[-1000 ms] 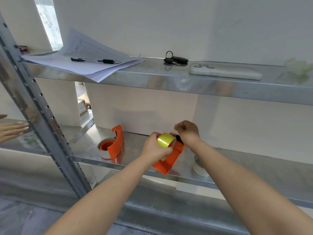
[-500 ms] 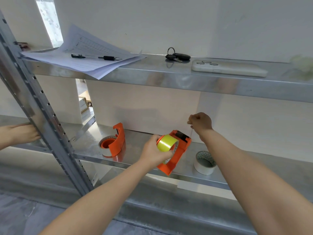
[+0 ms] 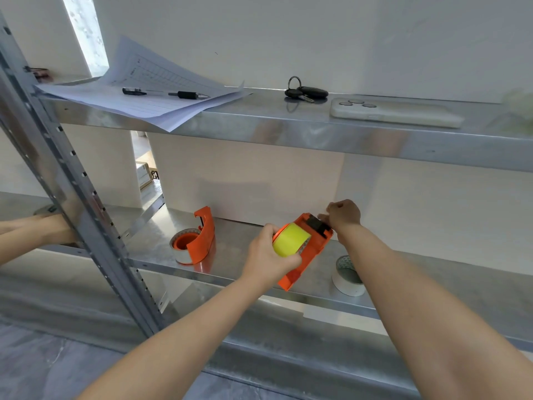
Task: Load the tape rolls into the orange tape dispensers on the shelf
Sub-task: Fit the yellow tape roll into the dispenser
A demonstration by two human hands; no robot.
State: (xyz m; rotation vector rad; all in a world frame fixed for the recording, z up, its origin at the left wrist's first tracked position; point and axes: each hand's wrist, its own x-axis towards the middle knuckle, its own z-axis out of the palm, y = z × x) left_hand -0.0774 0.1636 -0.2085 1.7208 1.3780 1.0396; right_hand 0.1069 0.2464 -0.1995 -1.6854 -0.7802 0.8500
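My left hand (image 3: 266, 256) grips an orange tape dispenser (image 3: 310, 254) with a yellow tape roll (image 3: 290, 239) mounted on it, held tilted just above the lower metal shelf (image 3: 245, 280). At the dispenser's black cutter end, my right hand (image 3: 343, 213) pinches with fingers closed; the tape end itself is too thin to make out. A second orange dispenser (image 3: 202, 241) with a clear roll in it stands on the shelf to the left. A loose white tape roll (image 3: 347, 275) lies on the shelf to the right, below my right forearm.
The upper shelf (image 3: 288, 134) carries papers (image 3: 150, 93) with a pen (image 3: 164, 93), keys (image 3: 305, 92) and a phone (image 3: 395, 112). A slanted metal upright (image 3: 72, 192) stands at left, with another person's hand (image 3: 43, 229) behind it.
My right hand pulled up and away from the dispenser, then came back down to its cutter end. The white roll became visible. The other person's hand moved in behind the upright.
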